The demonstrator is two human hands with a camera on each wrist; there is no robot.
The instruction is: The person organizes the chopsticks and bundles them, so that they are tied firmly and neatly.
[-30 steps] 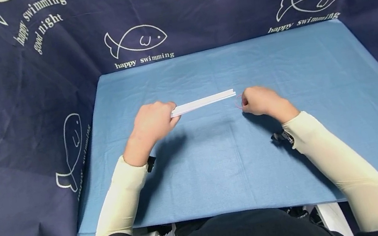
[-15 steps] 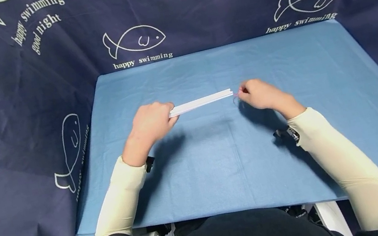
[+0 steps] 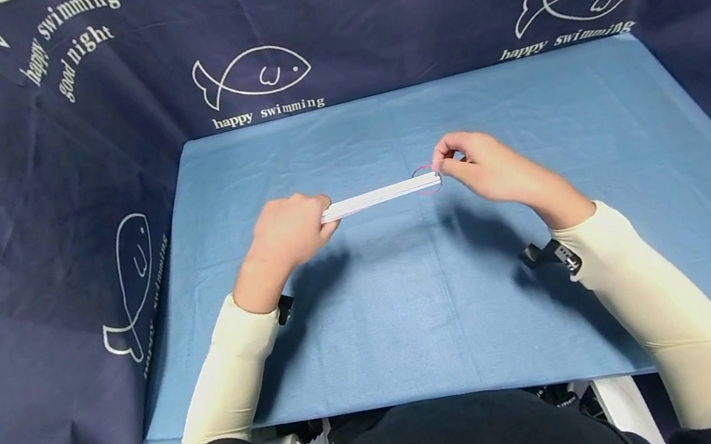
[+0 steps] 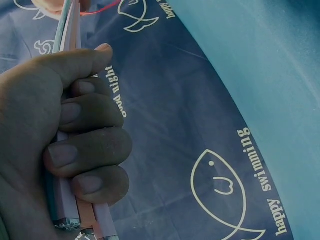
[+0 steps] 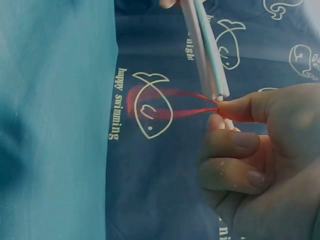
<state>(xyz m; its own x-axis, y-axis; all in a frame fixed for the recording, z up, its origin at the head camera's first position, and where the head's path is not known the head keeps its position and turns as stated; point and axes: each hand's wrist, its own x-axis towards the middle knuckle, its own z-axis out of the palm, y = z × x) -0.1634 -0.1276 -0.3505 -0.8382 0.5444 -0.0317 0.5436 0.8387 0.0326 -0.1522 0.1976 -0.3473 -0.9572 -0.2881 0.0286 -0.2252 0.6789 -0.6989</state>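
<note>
Fingers point(image 4: 92, 152) grip sticks point(image 3: 379, 195), fingertips point(image 5: 235, 111) pinch a red band point(image 5: 200, 110)

At left, a cream sleeve point(image 3: 224, 388) leads to the left hand point(image 3: 289, 231), its fingers curled firmly round the sticks. The left wrist view shows teal, pale and orange ones, their lower ends poking out below the fist. The bundle slants slightly up to the right, raised above the blue table point(image 3: 374, 330) and between both hands. At its right end hangs the looped band; whether it goes round the sticks, I cannot tell. The right hand point(image 3: 496, 169) pinches the loop just beside the stick ends, its other fingers bent. A second sleeve point(image 3: 671, 309) follows at right.
</note>
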